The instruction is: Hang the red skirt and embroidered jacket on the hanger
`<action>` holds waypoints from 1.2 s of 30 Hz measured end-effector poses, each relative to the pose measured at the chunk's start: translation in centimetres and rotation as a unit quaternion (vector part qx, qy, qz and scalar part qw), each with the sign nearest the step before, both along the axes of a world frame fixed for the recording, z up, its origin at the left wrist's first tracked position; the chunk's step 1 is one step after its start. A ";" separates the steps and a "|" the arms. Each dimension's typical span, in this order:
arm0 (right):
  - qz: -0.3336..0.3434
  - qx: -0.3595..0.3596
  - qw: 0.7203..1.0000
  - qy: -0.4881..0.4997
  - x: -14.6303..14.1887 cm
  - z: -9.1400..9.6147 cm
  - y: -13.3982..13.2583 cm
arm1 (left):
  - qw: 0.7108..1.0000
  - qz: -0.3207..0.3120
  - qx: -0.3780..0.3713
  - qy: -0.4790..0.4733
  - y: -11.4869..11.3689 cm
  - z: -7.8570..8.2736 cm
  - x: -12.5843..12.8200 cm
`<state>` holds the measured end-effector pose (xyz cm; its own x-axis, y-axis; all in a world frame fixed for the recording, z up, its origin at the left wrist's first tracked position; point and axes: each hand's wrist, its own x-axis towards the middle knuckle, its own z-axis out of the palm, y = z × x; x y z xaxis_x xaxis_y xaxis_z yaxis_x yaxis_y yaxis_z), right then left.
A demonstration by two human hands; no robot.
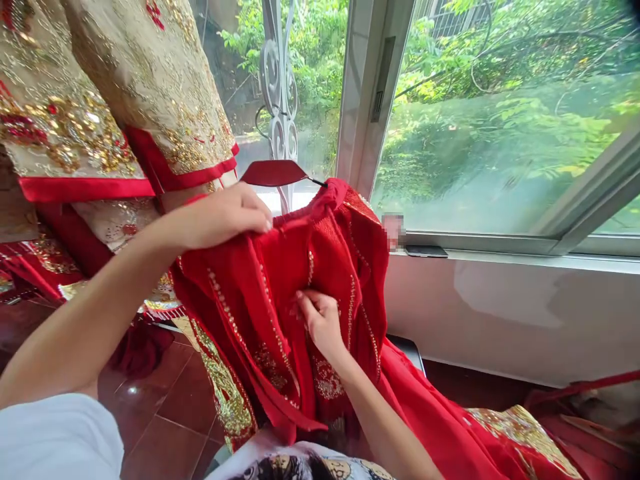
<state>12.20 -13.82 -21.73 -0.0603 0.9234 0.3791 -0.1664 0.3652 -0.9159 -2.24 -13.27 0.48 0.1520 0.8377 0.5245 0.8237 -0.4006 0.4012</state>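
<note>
A red embroidered skirt [350, 267] with gold beadwork hangs in front of me, its waistband up near a red hanger [274, 173]. My left hand [225, 215] grips the waistband at the top, fingers curled over the cloth. My right hand [320, 321] is lower, in the middle of the skirt, its fingers pinched into a fold of the red fabric. The skirt's hem trails down to the right over more red and gold cloth [515, 427].
A gold and red embroidered jacket [100, 100] hangs at the upper left. A large window [500, 120] with a white sill [525, 260] is on the right, a dark flat object [426, 251] lying on the sill. Dark red floor tiles [165, 413] are below.
</note>
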 end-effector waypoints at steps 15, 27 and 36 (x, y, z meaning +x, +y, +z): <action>0.128 -0.098 0.958 0.236 -2.9 5.0 1.0 | 0.865 -0.258 -0.361 0.235 2.0 -1.7 0.3; 0.100 -0.072 0.957 0.264 -3.7 3.9 1.1 | 0.917 -0.119 -0.228 0.305 1.6 -3.5 1.7; 0.012 -0.070 0.959 0.274 -4.8 3.5 1.3 | 0.858 -0.123 -0.341 0.363 3.9 -3.1 3.9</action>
